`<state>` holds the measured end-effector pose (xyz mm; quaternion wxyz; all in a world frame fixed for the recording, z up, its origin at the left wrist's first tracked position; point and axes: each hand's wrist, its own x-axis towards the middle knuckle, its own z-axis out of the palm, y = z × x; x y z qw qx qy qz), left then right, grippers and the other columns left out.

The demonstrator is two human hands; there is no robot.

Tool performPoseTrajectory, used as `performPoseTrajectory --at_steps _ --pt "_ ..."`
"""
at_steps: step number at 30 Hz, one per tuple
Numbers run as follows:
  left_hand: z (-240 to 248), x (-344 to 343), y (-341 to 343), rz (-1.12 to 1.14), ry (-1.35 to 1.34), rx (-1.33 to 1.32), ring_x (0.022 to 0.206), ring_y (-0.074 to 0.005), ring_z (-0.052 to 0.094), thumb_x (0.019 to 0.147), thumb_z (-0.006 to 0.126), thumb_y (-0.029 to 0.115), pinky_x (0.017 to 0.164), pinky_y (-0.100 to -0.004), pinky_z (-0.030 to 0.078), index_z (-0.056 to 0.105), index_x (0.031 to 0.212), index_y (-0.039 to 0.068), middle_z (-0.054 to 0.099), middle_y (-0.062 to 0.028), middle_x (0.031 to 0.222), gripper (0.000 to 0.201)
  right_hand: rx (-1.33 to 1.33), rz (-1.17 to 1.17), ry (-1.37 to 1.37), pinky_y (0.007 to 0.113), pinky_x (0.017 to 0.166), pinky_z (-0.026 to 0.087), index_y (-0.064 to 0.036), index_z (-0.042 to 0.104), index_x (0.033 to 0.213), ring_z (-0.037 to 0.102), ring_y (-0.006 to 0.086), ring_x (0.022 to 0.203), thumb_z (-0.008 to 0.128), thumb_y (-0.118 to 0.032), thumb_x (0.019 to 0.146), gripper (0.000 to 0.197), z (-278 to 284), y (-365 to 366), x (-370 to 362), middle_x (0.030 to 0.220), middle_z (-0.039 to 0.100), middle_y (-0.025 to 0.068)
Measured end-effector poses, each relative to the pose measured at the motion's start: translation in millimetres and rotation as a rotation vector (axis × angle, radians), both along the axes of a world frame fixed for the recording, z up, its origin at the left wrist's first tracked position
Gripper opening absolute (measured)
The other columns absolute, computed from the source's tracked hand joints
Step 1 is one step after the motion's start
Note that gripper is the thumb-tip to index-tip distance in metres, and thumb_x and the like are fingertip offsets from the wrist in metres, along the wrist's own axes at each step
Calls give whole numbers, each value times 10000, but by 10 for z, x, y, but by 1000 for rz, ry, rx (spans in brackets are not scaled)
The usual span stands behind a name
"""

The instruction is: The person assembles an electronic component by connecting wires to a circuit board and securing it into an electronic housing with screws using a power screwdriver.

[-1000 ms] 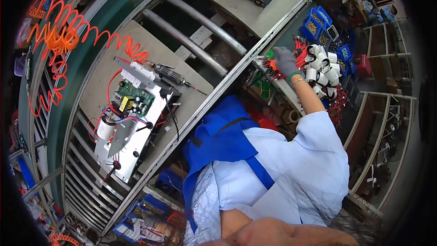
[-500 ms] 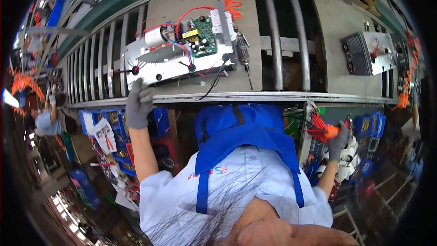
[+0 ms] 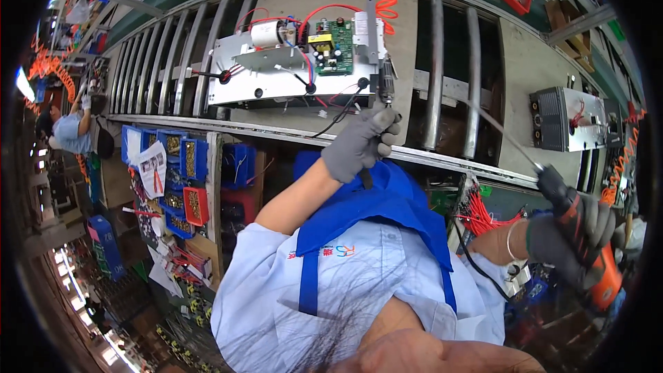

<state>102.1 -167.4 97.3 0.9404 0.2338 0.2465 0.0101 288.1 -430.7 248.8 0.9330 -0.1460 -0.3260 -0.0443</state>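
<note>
My right hand, in a grey glove, is wrapped round an orange and black power screwdriver. Its long thin bit points up and left over the conveyor edge. My left hand, also gloved, has its fingers curled at the lower end of a slim dark inline screwdriver; what they hold, if anything, is hidden. This tool lies beside a silver metal chassis, its bit covered by my hand. On the chassis sit a green circuit board and a white cylinder. A black cable hangs from its front.
A grey finned unit sits on a board to the right, past bare metal rollers. Blue bins of small brass parts and a red bin stand below left. Red wires bunch at the right. Another person works far left.
My left hand has moved right from the chassis's left corner to the inline screwdriver. The right hand, earlier at the red wires, now holds the power screwdriver farther right. The view has shifted.
</note>
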Motion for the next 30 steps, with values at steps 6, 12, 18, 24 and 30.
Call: performPoseTrajectory --at_steps 6,12,18,24,30 --pt "-35 -195 249 220 -1 -137 606 -32 404 919 651 350 466 -155 352 553 1074 75 507 14 842 330 -29 214 -48 212 465 386 21 491 1181 383 85 618 745 -299 754 591 -38 1329 -309 772 349 1" --pt "-150 -344 595 238 -192 -287 641 -55 529 935 639 300 499 -184 421 600 1030 71 582 -9 846 251 -217 329 -98 228 487 432 -5 492 1272 422 100 619 725 -307 781 621 -63 1825 -439 787 389 13" --pt "-190 -334 939 301 -264 -301 646 -52 448 942 632 283 514 -171 397 565 1087 41 506 11 827 290 -221 373 -124 222 487 440 -12 505 1247 426 94 618 732 -304 770 604 -3 2135 -495 784 390 12" --pt "-229 -333 1050 293 -264 -280 662 -48 410 914 668 261 521 -162 369 557 1115 30 476 26 828 326 -277 242 -35 208 453 415 -20 511 1235 419 89 600 745 -322 756 613 -25 2316 -471 790 395 14" --pt "-285 -341 1084 251 -286 -282 652 -36 379 920 663 269 526 -151 356 550 1132 48 428 46 808 326 -259 394 -98 222 477 425 -20 504 1231 424 93 617 727 -321 775 590 -40 2395 -400 793 398 14"
